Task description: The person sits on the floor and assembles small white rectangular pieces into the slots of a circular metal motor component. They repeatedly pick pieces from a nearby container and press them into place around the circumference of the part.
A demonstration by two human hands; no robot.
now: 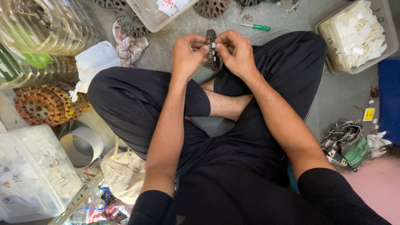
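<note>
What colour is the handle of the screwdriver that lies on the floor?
Green; the screwdriver lies beyond the hands, seen best in the head view.

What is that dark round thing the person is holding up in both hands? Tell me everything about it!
The dark slotted ring looks like metal, brownish-black, with ridges round its rim. It stands on edge, held above the grey floor in front of the crossed legs. The left hand pinches one side and the right hand the other. Small white slips sit in its slots near the fingertips.
</note>
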